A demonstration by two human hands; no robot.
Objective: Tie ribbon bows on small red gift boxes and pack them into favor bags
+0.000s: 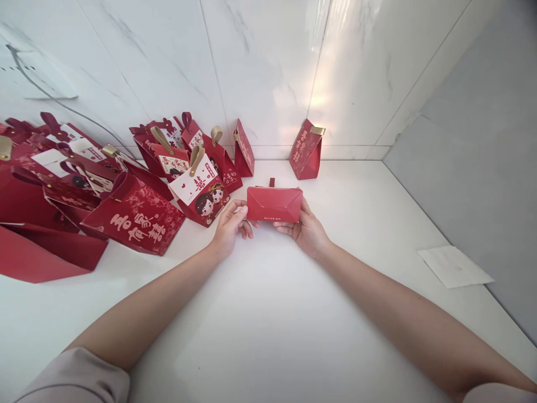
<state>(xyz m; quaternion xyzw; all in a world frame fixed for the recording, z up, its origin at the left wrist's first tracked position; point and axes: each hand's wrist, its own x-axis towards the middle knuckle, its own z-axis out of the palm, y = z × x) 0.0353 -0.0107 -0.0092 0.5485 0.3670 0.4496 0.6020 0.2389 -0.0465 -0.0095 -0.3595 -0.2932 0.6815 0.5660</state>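
Note:
Between my hands is a red gift box (274, 202), its flat underside with folded flaps turned towards me and a dark red strap end showing beyond its far edge. My left hand (231, 225) grips the box's left end, with the thumb at the near corner and the other fingers bent below. Around the right end curl the fingers of my right hand (307, 226), partly hidden beneath the box. Just left of my left hand stands a red and white gift box (204, 191) with two cartoon figures and a gold strap.
Many red gift boxes (138, 215) crowd the left of the white table (268, 313). Two smaller boxes stand near the marble wall (268, 67), one being a tapered box (308, 150). A white paper (455, 266) lies at the right edge; a grey cable (62, 103) hangs left.

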